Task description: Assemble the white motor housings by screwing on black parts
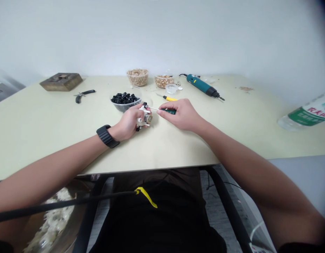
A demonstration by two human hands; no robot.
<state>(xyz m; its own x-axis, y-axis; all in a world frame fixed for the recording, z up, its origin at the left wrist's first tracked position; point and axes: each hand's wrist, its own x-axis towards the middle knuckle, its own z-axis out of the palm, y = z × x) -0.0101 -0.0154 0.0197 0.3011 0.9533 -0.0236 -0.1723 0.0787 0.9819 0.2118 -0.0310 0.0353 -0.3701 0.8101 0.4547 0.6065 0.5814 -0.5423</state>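
- Gripping a small white plastic assembly (145, 117), the left hand (128, 123) curls closely around it, apparently to steady it.
- Pinching a green-handled screwdriver (168, 111), the right hand (183, 114) aims the thin shaft at the assembly's top.
- A clear bowl (125, 105) of black parts sits just beyond, seemingly kept within easy reach.
- Farther back on the surface (54, 119) lie pliers (83, 95), a yellow-handled screwdriver (170, 98) and a green electric screwdriver (201, 85), seemingly set aside.

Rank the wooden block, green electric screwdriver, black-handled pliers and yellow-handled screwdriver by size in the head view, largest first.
Largest, too alike to rank: wooden block and green electric screwdriver.
Next: black-handled pliers.
Smallest: yellow-handled screwdriver.
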